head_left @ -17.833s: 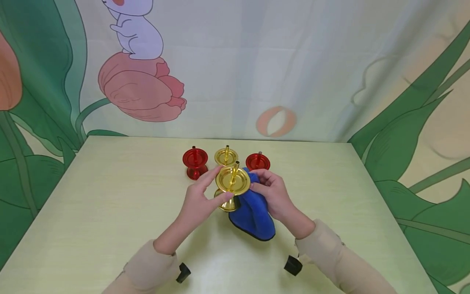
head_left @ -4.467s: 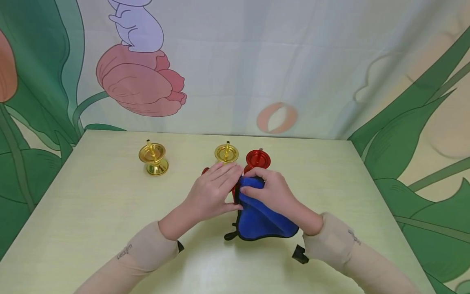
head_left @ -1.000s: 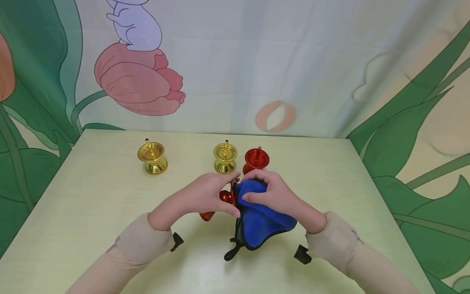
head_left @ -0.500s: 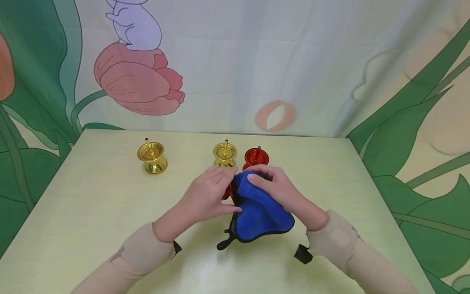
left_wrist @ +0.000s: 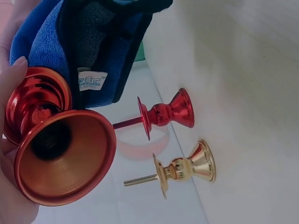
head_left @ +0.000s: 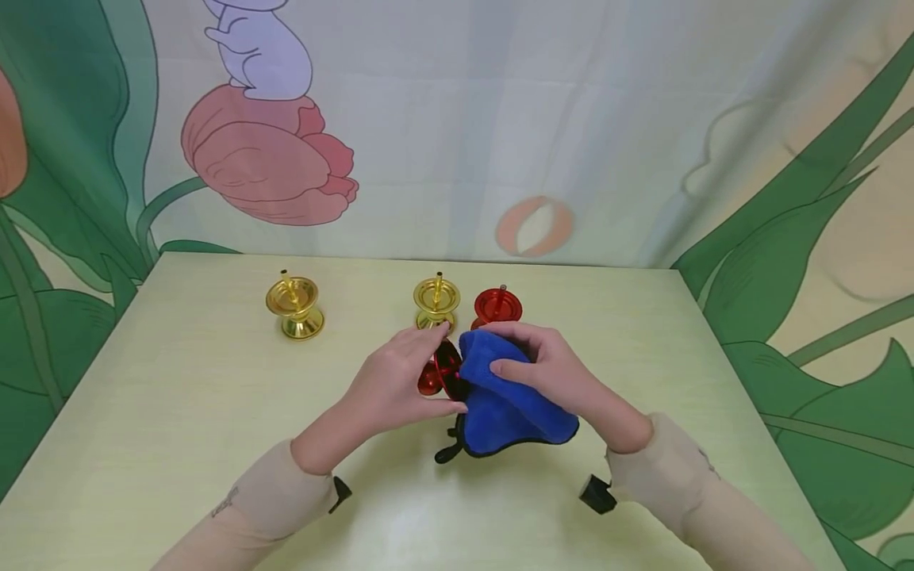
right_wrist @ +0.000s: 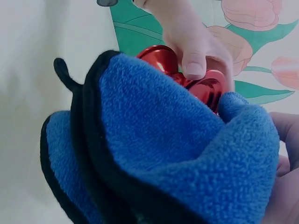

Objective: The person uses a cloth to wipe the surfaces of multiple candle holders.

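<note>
My left hand [head_left: 391, 382] grips a shiny red candle holder [head_left: 430, 381], tipped onto its side in the air, its dish towards the right. The left wrist view shows the hollow underside of its flared base [left_wrist: 74, 161]. A blue cloth [head_left: 503, 412] with black edging and a black loop hangs from my right hand [head_left: 553, 373], which pinches it between thumb and fingers. The cloth lies against the dish side of the holder; the right wrist view shows it covering part of the red metal [right_wrist: 161, 58]. The holder's spike is hidden.
Upright on the pale table [head_left: 178, 396] stand a gold candle holder [head_left: 300, 309] at the left, another gold one [head_left: 436, 297] behind my hands, and a second red one [head_left: 497, 305] just right of it. A printed curtain [head_left: 428, 159] hangs behind the table.
The gold holder that my left hand held earliest now stands at the left. A red one has been picked up from the back and tipped sideways. Lately the cloth has shifted over its dish.
</note>
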Demonstrator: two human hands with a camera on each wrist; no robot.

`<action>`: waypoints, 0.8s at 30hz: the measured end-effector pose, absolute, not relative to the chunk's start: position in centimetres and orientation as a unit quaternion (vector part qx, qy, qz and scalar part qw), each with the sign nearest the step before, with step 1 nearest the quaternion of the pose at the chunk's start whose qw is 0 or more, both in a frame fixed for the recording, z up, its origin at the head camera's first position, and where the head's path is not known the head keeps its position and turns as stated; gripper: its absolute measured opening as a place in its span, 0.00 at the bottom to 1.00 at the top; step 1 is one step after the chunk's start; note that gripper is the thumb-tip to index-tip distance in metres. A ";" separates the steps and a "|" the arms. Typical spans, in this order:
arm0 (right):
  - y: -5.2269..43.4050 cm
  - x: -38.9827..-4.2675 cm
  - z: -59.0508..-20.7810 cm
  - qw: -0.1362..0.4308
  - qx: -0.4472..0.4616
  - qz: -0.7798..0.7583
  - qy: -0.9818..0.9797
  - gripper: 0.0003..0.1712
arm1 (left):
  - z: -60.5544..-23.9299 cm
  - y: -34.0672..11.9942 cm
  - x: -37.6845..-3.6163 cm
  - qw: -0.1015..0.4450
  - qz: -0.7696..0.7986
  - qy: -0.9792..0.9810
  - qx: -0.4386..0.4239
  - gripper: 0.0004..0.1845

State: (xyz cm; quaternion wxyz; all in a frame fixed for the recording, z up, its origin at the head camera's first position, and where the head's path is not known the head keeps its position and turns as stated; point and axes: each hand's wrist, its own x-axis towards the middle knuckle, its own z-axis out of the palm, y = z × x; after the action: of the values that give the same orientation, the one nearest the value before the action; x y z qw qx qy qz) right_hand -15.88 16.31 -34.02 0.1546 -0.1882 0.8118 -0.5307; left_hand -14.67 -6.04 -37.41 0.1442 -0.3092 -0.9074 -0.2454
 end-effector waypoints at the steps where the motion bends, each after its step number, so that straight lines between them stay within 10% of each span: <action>1: 16.4 -15.9 -33.9 0.148 -0.184 -0.527 0.817 0.24 | -37.5 -6.2 -14.6 0.141 -0.255 -0.909 -0.297 0.50; 24: 15.8 -15.9 -34.4 0.126 -0.132 -0.579 0.795 0.23 | -38.5 -4.6 -14.3 0.264 -0.382 -0.846 -0.263 0.49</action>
State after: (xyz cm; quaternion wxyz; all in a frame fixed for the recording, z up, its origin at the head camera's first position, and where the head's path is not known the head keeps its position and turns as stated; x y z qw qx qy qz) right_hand -15.90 15.82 -34.36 0.1261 -0.1316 0.7946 -0.5791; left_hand -14.27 -4.59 -38.49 0.2642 -0.2634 -0.8457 -0.3816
